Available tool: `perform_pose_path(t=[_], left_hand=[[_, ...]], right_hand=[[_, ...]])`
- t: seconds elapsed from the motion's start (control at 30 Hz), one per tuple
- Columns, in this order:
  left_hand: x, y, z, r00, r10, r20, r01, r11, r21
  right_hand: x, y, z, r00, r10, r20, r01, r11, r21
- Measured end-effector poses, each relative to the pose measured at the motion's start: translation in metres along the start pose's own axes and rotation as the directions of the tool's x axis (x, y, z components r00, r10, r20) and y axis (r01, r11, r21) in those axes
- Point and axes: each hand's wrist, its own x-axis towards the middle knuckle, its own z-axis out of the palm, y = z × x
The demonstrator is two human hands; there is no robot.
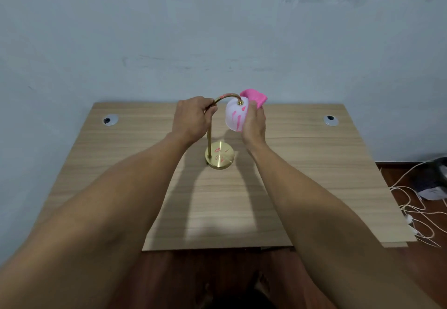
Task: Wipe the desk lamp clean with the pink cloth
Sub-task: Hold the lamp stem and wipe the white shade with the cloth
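From the head camera, the left hand is clenched around the brass neck of the desk lamp, which stands mid-table, apparently to steady it. The right hand presses the pink cloth against the far side of the white shade (pink streaks mark shade and base); its fingers seem curled around the cloth, though mostly hidden.

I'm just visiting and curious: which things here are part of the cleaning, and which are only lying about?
In the job:
- desk lamp, pink marks on shade and base
- pink cloth, held against the shade by the right hand
- left hand, gripping the lamp's neck

Just lying about:
- white cables on the floor
- desk cable holes
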Motion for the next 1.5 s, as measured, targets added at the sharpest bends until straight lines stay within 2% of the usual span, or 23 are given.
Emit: perform_pose_path(t=[0.07, 0.13, 0.2, 0.3, 0.37, 0.43, 0.5, 0.6, 0.67, 0.73, 0.83, 0.9, 0.93, 1.0, 1.03, 1.1, 1.23, 1.33, 1.43, 1.5], left_hand=[[0.000, 0.000, 0.000, 1.000, 0.006, -0.010, -0.006, 1.000, -0.002], [0.000, 0.000, 0.000, 1.000, 0.018, -0.009, -0.018, 1.000, -0.002], [0.000, 0.000, -0.001, 1.000, 0.028, -0.003, -0.028, 1.000, -0.002], [0.001, 0.000, -0.001, 1.000, 0.026, 0.002, -0.026, 1.000, -0.002], [0.002, 0.000, -0.001, 1.000, 0.020, 0.010, -0.020, 1.000, 0.002], [0.002, 0.000, -0.001, 1.000, 0.017, 0.020, -0.017, 1.000, 0.005], [0.003, -0.001, -0.001, 1.000, 0.013, 0.028, -0.013, 1.000, 0.003], [0.003, -0.002, -0.001, 1.000, 0.002, 0.028, -0.002, 1.000, -0.006], [0.003, -0.003, 0.000, 1.000, 0.009, 0.023, -0.009, 1.000, -0.010], [0.002, -0.002, 0.001, 1.000, 0.013, 0.022, -0.013, 1.000, -0.011], [0.003, -0.003, 0.001, 1.000, 0.005, 0.025, -0.005, 1.000, -0.016], [0.002, -0.004, 0.001, 1.000, 0.005, 0.026, -0.005, 1.000, -0.020], [0.002, -0.004, 0.001, 1.000, 0.004, 0.024, -0.004, 1.000, -0.024], [0.002, -0.004, 0.001, 1.000, 0.002, 0.025, -0.002, 1.000, -0.028], [0.002, -0.004, 0.001, 1.000, 0.002, 0.027, -0.002, 1.000, -0.027], [0.003, -0.004, 0.000, 0.999, 0.004, 0.032, -0.003, 1.000, -0.025], [0.003, -0.004, 0.000, 0.999, 0.006, 0.040, -0.005, 1.000, -0.022], [0.004, -0.004, 0.000, 0.999, 0.002, 0.046, -0.002, 1.000, -0.010], [0.004, -0.005, -0.002, 0.999, 0.001, 0.054, 0.000, 1.000, -0.015], [0.004, -0.005, -0.003, 0.998, 0.005, 0.059, -0.004, 1.000, -0.017]], right_hand=[[-0.012, 0.005, 0.003, 0.958, -0.285, 0.040, 0.288, 0.950, -0.123], [-0.014, 0.007, 0.004, 0.922, -0.385, 0.036, 0.386, 0.907, -0.168], [-0.008, 0.005, 0.003, 0.942, -0.334, 0.030, 0.334, 0.929, -0.161], [0.009, -0.008, -0.001, 0.999, -0.037, 0.008, 0.038, 0.993, -0.108], [0.019, -0.010, -0.007, 0.989, 0.150, 0.000, -0.150, 0.989, -0.005], [0.021, -0.009, -0.010, 0.969, 0.248, -0.009, -0.247, 0.967, 0.061], [0.014, -0.010, -0.009, 0.984, 0.174, -0.029, -0.174, 0.985, -0.005], [0.001, -0.010, -0.004, 0.988, -0.148, 0.046, 0.154, 0.971, -0.181], [-0.002, -0.004, -0.003, 0.970, -0.230, 0.079, 0.241, 0.950, -0.200], [-0.005, 0.001, -0.005, 0.982, -0.187, 0.031, 0.189, 0.969, -0.158], [0.001, 0.002, -0.007, 0.994, 0.086, -0.064, -0.087, 0.996, -0.008], [0.004, -0.001, -0.010, 0.982, 0.174, -0.078, -0.174, 0.985, 0.012], [0.003, -0.004, -0.011, 0.988, 0.134, -0.073, -0.137, 0.990, -0.030], [-0.003, -0.004, -0.009, 0.997, -0.083, -0.001, 0.082, 0.982, -0.173], [-0.009, -0.002, -0.008, 0.979, -0.194, 0.056, 0.201, 0.954, -0.223], [-0.020, 0.007, -0.004, 0.945, -0.311, 0.101, 0.327, 0.911, -0.251], [-0.043, 0.037, -0.006, 0.899, -0.434, 0.066, 0.431, 0.843, -0.322], [-0.053, 0.051, -0.010, 0.902, -0.422, 0.095, 0.428, 0.839, -0.337], [-0.058, 0.045, -0.001, 0.896, -0.441, 0.047, 0.435, 0.851, -0.295], [-0.054, 0.034, 0.006, 0.882, -0.470, 0.031, 0.451, 0.822, -0.348]])
